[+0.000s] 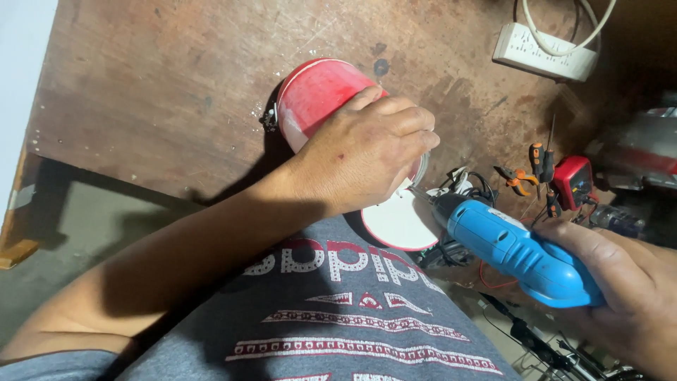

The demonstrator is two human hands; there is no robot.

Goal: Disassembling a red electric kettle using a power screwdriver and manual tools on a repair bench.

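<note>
The red housing [314, 95] is lying on its side at the near edge of the workbench [155, 92], its open end turned toward the person. The left hand [367, 152] is curling over that end, fingers wrapped around the rim, apparently to steady it against the tool. The right hand [620, 282] is closing around the grip of a blue driver [518, 250], whose bit is pointing left into the housing just under the left-hand fingers. A white disc [398, 222] is sitting just below the rim. Farther right, pliers [518, 180] and a red meter [575, 180] are lying near; a power strip [546, 49] is resting at the far right.
</note>
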